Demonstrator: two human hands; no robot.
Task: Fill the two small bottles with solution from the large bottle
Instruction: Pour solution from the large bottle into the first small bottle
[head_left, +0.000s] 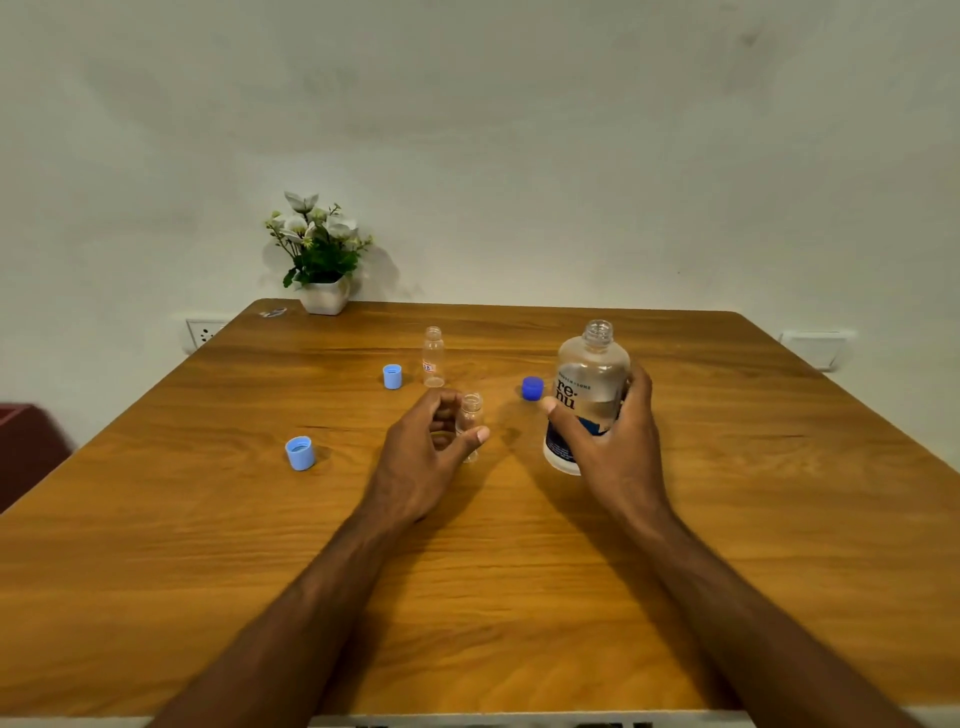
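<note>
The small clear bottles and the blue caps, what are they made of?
The small clear bottle in the left hand and its upright twin look like glass or clear plastic: see-through, glossy. The light blue caps seem matte moulded plastic.

Two bare forearms enter from the bottom edge of the frame, one from lower left of centre, one from lower right, and narrow toward the wrists near the middle. No sleeve shows on either arm. The left hand (431, 441) and right hand (608, 441) are bare, with nothing worn on the wrists or on the fingers in view. A short pale nail shows on the left thumb.
</note>
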